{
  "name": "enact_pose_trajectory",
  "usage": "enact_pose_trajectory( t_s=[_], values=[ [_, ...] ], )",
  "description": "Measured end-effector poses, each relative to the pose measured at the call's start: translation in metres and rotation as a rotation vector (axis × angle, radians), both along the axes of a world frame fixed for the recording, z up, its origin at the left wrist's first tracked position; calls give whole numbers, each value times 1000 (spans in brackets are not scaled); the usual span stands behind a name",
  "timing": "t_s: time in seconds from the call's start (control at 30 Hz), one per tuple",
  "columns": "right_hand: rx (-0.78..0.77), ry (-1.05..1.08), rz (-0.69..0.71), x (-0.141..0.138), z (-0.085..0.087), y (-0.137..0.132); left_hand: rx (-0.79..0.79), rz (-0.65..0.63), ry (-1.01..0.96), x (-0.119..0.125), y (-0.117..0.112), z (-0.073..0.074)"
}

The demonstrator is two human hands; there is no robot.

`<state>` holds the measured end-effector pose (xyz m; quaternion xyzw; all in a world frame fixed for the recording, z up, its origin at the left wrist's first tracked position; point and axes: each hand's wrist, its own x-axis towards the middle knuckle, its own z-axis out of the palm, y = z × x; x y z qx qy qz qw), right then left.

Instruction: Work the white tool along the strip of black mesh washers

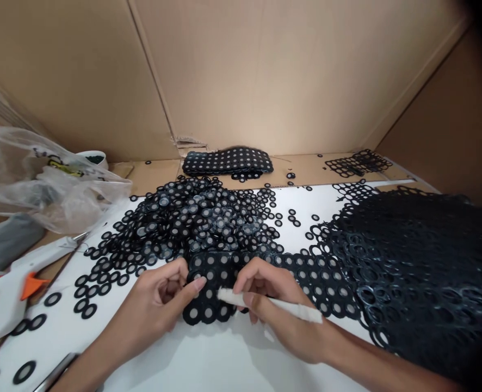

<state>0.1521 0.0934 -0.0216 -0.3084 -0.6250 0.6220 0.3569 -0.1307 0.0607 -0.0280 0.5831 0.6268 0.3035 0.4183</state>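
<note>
A black sheet (pixel 211 287) made of round pieces with pale grey centres is raised at its left end, over the white board. My left hand (pixel 163 296) pinches its left edge, thumb on top. In my right hand (pixel 271 305) is a slim white stick (pixel 292 309) that looks wrapped in tape or paper, its tip against the sheet. My right fingers are also at the sheet, and whether they grip it too I cannot tell. To the right, the sheet runs on behind my right hand toward a mass of black ring netting (pixel 420 267).
Behind my hands lies a heap of loose black rings (pixel 184 218), with more scattered leftward. A white-and-orange glue gun (pixel 16 288), a clear plastic bag (pixel 73 185) and a white cup (pixel 94 158) are at left. Finished-looking strips (pixel 228 161) lie stacked by the cardboard wall (pixel 285 71).
</note>
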Motion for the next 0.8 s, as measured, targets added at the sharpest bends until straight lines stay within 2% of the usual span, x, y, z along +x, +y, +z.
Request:
enact_pose_trajectory(
  t_s=[0.13,0.23,0.53,0.6,0.73,0.8],
  values=[
    [66,-32,23,5,1,3,8,-5,-2,-1,0,-3],
    [44,-46,3,8,2,8,-1,29,-28,-1,0,0],
    [17,-94,27,9,2,11,-56,22,-135,0,2,9],
    [90,-156,34,10,2,11,-63,25,-176,-1,2,10],
    [334,-212,33,8,3,10,-31,36,-228,-2,1,11],
    [338,-208,29,6,5,10,-26,34,-234,-2,1,12]
  ],
)
